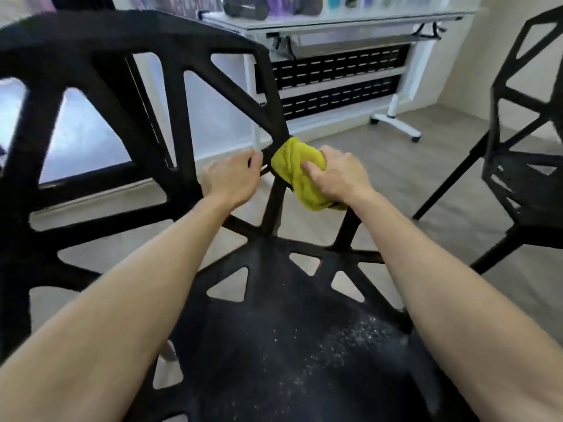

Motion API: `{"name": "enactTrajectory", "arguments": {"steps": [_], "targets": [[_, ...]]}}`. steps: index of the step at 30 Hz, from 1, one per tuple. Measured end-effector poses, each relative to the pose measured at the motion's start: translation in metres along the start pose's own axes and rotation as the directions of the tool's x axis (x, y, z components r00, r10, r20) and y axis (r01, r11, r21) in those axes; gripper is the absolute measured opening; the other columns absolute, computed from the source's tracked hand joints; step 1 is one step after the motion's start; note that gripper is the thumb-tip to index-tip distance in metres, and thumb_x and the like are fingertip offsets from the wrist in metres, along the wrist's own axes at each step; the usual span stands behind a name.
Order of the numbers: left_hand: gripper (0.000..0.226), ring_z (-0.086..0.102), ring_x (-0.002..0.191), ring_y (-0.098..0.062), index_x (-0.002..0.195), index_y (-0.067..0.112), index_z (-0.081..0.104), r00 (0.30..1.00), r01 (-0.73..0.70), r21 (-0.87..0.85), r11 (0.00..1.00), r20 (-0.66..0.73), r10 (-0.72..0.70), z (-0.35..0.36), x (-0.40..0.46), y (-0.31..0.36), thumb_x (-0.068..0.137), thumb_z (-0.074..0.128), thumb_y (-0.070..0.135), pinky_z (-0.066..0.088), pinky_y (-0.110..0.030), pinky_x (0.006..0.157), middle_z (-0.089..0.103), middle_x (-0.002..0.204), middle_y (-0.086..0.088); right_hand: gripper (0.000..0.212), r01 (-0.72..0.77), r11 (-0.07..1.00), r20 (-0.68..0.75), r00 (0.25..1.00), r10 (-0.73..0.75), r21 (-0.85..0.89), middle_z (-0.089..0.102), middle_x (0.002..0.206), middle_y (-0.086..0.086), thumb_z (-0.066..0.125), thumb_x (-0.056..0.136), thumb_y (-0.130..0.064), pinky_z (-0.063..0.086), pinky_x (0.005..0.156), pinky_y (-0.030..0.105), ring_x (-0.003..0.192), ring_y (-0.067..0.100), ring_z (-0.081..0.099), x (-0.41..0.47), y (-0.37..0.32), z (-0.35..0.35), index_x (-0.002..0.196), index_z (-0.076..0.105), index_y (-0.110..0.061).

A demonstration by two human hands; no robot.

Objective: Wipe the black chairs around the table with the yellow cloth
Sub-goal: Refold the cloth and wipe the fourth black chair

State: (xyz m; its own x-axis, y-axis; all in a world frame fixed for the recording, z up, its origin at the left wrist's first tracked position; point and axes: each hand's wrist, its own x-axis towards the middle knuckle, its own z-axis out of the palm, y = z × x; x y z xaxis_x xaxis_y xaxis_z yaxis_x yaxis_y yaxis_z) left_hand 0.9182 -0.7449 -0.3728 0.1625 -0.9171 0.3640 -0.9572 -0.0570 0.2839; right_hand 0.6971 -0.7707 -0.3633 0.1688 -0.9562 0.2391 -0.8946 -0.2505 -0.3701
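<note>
Hands work at the frame of a black chair (170, 123) seen from above, both bare forearms reaching forward over its seat. The right hand (338, 175) holds a bunched yellow cloth (297, 166), fingers curled around it and thumb pressed into its folds, with the cloth wrapped against a strut where the backrest meets the chair's side. The left hand (233, 175) grips a neighbouring strut just beside the cloth, fingers curled around the bar. Hands sit close together, with only the strut junction between them.

Pale specks and dust lie scattered on the dark seat in the lower middle of the view, between the two arms. The chair's backrest, an open lattice of triangular gaps, fills the left side.

A second black chair (524, 166) of the same lattice design stands well apart at the right on a light wood floor (426, 178). Behind, a white table (335, 22) on castors carries blurred containers whose contents cannot be made out, and dark perforated panels hang beneath its top.
</note>
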Motion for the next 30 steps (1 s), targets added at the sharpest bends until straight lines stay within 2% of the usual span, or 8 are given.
{"name": "enactTrajectory", "arguments": {"steps": [5,9,13,16,20,23,26,30], "targets": [[0.059,0.064,0.079,-0.019,0.092,0.029,0.071,0.983,0.084,-0.113,0.99,0.172,-0.064,-0.006,0.011,-0.002,0.111,0.024,0.06,0.037,-0.034,0.064,0.071,0.086,0.002,0.044,-0.07,0.996,0.022,0.997,0.071,-0.063,0.074,0.105,0.017,0.054,0.1,-0.062,0.051,0.083,0.049,0.102,0.043,0.066,-0.086,0.064,-0.016,0.109,0.06,-0.019],[0.061,0.064,0.081,-0.02,0.084,0.028,0.067,0.992,0.06,-0.034,0.998,0.111,-0.056,-0.002,0.008,0.001,0.112,0.021,0.057,0.042,-0.035,0.069,0.071,0.087,0.002,0.037,0.0,0.996,0.139,0.99,0.013,-0.091,0.07,0.109,0.019,0.048,0.107,-0.053,0.042,0.077,0.042,0.105,0.043,0.064,-0.046,0.034,-0.026,0.101,0.051,-0.016],[0.07,0.066,0.086,-0.022,0.086,0.028,0.072,0.994,0.081,-0.041,0.996,0.081,-0.078,0.003,0.012,-0.006,0.106,0.017,0.066,0.052,-0.042,0.086,0.074,0.088,0.006,0.028,0.06,0.995,0.074,0.995,-0.066,0.08,0.07,0.112,0.014,0.049,0.106,-0.042,0.04,0.079,0.038,0.108,0.038,0.063,0.029,-0.031,-0.008,0.101,0.058,-0.016],[0.065,0.065,0.081,-0.021,0.08,0.029,0.07,0.996,0.084,-0.033,0.996,0.034,-0.082,0.003,0.008,-0.004,0.107,0.021,0.063,0.053,-0.042,0.086,0.071,0.081,0.005,0.024,0.017,0.999,0.003,1.0,-0.017,0.051,0.071,0.105,0.018,0.054,0.104,-0.04,0.035,0.074,0.039,0.101,0.043,0.062,-0.007,-0.005,-0.008,0.095,0.054,-0.018],[0.062,0.066,0.076,-0.019,0.074,0.032,0.065,0.998,0.055,-0.055,0.997,0.022,-0.054,0.005,0.006,-0.002,0.11,0.023,0.061,0.052,-0.042,0.085,0.071,0.076,0.005,0.032,-0.031,0.999,0.1,0.995,0.032,-0.01,0.07,0.098,0.014,0.051,0.106,-0.049,0.042,0.074,0.043,0.096,0.041,0.063,-0.072,0.049,-0.023,0.096,0.05,-0.018],[0.062,0.066,0.077,-0.021,0.071,0.031,0.064,0.999,0.042,-0.056,0.998,-0.02,-0.044,0.01,0.007,-0.003,0.11,0.024,0.059,0.051,-0.041,0.083,0.069,0.074,0.006,0.034,0.028,0.999,0.145,0.989,-0.022,-0.037,0.068,0.106,0.019,0.043,0.109,-0.048,0.042,0.076,0.042,0.1,0.043,0.063,-0.019,0.017,-0.019,0.098,0.047,-0.017],[0.063,0.065,0.082,-0.022,0.074,0.029,0.066,0.998,0.047,-0.037,0.998,-0.029,-0.048,0.01,0.007,-0.004,0.108,0.023,0.061,0.05,-0.042,0.084,0.069,0.076,0.007,0.033,0.058,0.989,0.129,0.989,-0.076,0.138,0.067,0.1,0.008,0.046,0.107,-0.042,0.044,0.076,0.038,0.098,0.033,0.065,0.039,-0.03,-0.007,0.097,0.058,-0.013],[0.063,0.064,0.075,-0.021,0.069,0.031,0.062,0.996,0.047,-0.011,0.999,-0.071,-0.048,0.009,0.006,-0.004,0.109,0.024,0.059,0.053,-0.042,0.082,0.067,0.071,0.006,0.027,0.055,0.995,0.043,0.997,-0.058,0.082,0.068,0.097,0.011,0.053,0.105,-0.042,0.037,0.072,0.039,0.086,0.033,0.056,-0.008,0.011,-0.005,0.095,0.052,-0.017]]}}
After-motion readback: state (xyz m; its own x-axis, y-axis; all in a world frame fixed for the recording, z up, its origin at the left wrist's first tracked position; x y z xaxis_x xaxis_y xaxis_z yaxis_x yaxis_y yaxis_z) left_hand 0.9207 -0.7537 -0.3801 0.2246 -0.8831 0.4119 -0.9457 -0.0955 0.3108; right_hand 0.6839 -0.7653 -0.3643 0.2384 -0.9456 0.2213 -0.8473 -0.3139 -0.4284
